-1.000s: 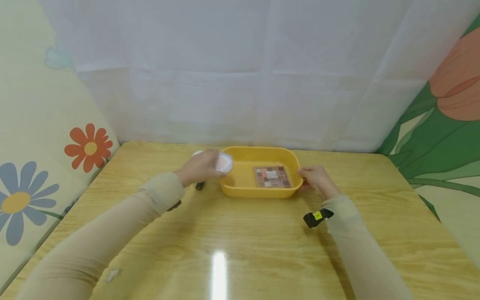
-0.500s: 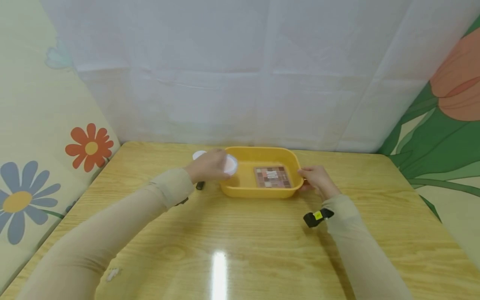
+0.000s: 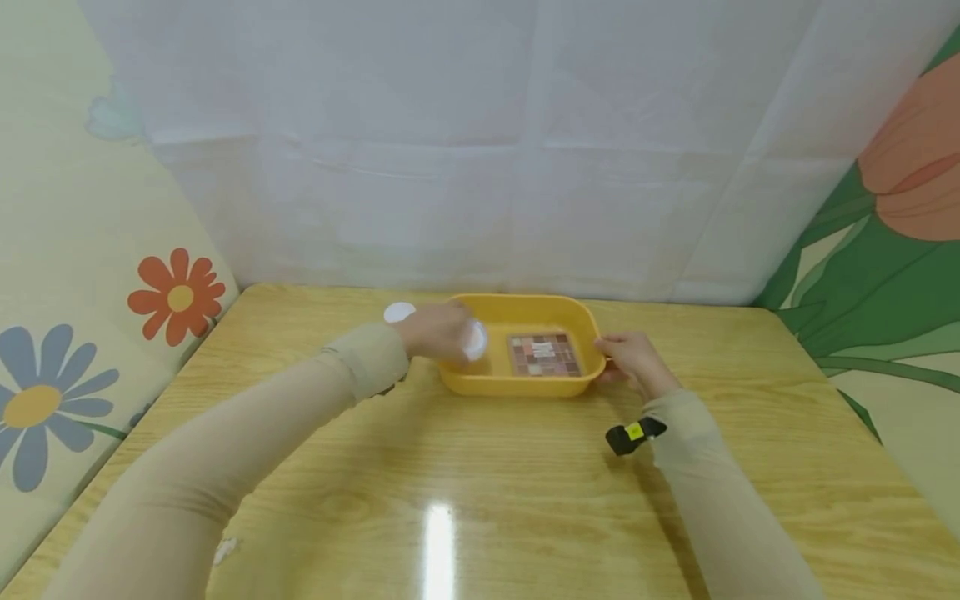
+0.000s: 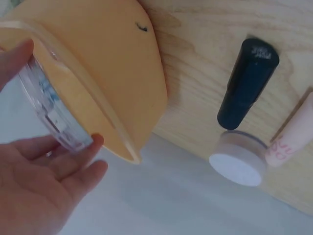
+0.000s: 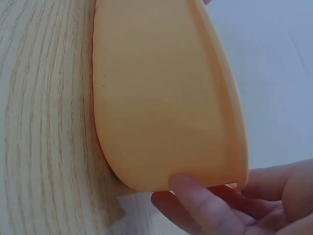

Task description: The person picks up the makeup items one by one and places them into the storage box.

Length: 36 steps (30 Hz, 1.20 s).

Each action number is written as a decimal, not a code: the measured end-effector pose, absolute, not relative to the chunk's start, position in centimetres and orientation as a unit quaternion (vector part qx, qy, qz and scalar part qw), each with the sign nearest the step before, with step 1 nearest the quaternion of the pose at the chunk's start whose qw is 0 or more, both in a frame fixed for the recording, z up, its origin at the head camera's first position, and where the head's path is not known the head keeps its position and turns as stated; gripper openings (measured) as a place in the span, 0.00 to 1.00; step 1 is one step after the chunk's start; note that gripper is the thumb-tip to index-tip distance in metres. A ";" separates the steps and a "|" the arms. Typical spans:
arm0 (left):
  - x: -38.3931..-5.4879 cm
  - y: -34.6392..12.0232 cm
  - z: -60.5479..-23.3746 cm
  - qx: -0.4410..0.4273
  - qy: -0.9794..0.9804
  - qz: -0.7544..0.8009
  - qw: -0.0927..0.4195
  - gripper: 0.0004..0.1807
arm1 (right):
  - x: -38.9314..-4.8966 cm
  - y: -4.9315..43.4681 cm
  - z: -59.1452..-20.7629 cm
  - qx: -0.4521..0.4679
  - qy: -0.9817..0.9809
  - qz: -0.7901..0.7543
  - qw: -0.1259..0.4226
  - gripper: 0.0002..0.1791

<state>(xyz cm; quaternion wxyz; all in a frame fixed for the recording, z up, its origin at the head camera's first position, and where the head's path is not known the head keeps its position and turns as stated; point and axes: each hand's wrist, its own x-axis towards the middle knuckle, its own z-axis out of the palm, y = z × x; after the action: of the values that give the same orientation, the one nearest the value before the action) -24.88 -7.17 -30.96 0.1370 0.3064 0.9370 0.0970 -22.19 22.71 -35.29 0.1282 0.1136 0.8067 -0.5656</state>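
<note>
Over the left end of a yellow plastic basin [image 3: 517,386], my left hand [image 3: 438,329] holds a round, clear-sided compact [image 3: 476,340]. In the left wrist view, thumb and fingers pinch the compact [image 4: 54,110] by its edges, inside the basin's rim. My right hand [image 3: 633,354] grips the basin's right end, with the thumb at the rim and fingers against the outer wall [image 5: 161,107]. A flat eyeshadow palette [image 3: 543,354] with many coloured squares lies in the basin's right half.
Left of the basin stand or lie a white-lidded jar [image 4: 237,164], a black cylindrical tube [image 4: 248,83] and a pink tube [image 4: 296,129] with lettering. A small whitish mark [image 3: 225,550] shows on the wooden table near its front left. White cloth [image 3: 480,167] hangs behind.
My left hand has moved right and slightly down with the compact, from the basin's left rim to over its inside. The right hand and basin have stayed put.
</note>
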 end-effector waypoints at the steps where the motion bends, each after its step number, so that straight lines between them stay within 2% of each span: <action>1: -25.0 -7.0 -30.9 0.313 0.935 0.091 0.143 0.35 | -22.3 22.8 -35.4 0.114 0.805 -0.567 0.130 0.25; 6: -25.6 -6.1 -31.0 0.343 0.925 0.045 0.157 0.33 | -23.2 23.8 -36.3 0.108 0.793 -0.584 0.135 0.25; 11: -25.8 -5.2 -31.2 0.366 0.916 0.014 0.162 0.29 | -22.6 23.1 -35.5 0.114 0.804 -0.569 0.133 0.25; 18: -25.9 -4.4 -31.3 0.399 0.903 -0.056 0.151 0.36 | -22.3 22.5 -35.2 0.117 0.811 -0.558 0.131 0.25; 23: -26.3 -3.8 -31.7 0.428 0.888 -0.078 0.148 0.37 | -22.5 22.7 -35.3 0.123 0.808 -0.560 0.134 0.25; 31: -26.7 -2.4 -32.0 0.415 0.880 -0.108 0.205 0.45 | -22.3 22.6 -35.3 0.116 0.807 -0.565 0.125 0.24; 35: -26.1 -2.0 -31.2 0.413 0.873 -0.106 0.235 0.44 | -22.4 22.7 -35.4 0.120 0.809 -0.562 0.123 0.24; 36: -25.9 -1.9 -31.0 0.405 0.876 -0.091 0.247 0.40 | -22.4 22.7 -35.4 0.120 0.809 -0.562 0.122 0.24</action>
<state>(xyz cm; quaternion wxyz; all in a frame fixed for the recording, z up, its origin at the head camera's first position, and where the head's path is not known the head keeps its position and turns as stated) -25.87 -1.93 -31.01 0.2466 0.4045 0.8760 -0.0908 -22.45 22.70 -35.41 0.1224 0.1201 0.8095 -0.5616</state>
